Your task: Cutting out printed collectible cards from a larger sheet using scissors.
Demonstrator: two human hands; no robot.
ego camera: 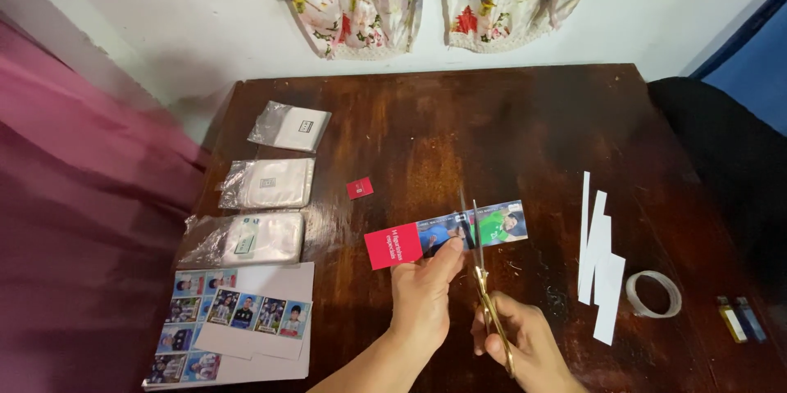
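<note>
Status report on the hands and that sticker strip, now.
Left hand pinching the sticker strip above the table. Right hand holds gold scissors, blades open across the strip. Nothing blocking the cut; white paper offcuts lie to the right.

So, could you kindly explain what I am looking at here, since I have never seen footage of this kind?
There is no machine here: a person wears a camera on the head, so this single picture looks down at their own two hands over a dark wooden table. The left hand holds a printed strip of stickers, red at one end. The right hand works gold-handled scissors, whose blades meet the strip. At the left lie three clear pouches and sticker sheets. At the right lie white paper offcuts, a tape roll and two small lighters.
</note>
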